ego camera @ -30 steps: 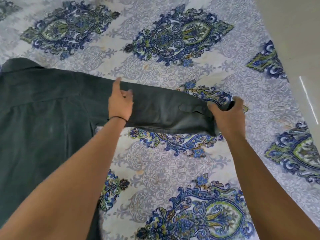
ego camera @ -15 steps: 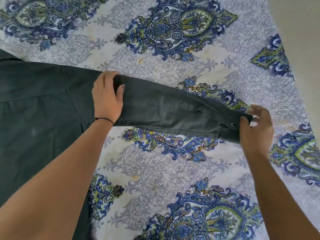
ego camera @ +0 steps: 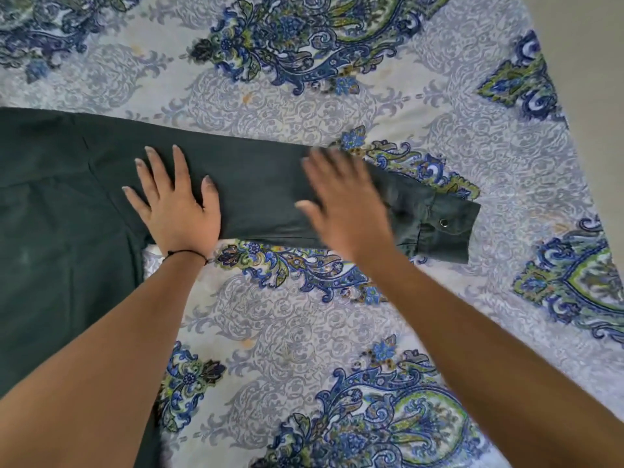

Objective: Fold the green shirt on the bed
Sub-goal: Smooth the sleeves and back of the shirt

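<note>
Lying flat on the patterned bedsheet (ego camera: 304, 315), green shirt (ego camera: 50, 231) sleeve (ego camera: 256, 194) points 3 o'clock, cuff (ego camera: 442, 228) outermost. Left hand (ego camera: 175, 201) and blurred right hand (ego camera: 344, 204) rest splayed, palms down, on it.

I see open bedsheet (ego camera: 304, 332) on all sides of the sleeve (ego camera: 256, 194); nothing stands on it. My left hand (ego camera: 175, 204) and right hand (ego camera: 344, 211) lie flat on the sleeve, covering its middle. The cuff (ego camera: 445, 228) is uncovered and reachable from the right.
</note>
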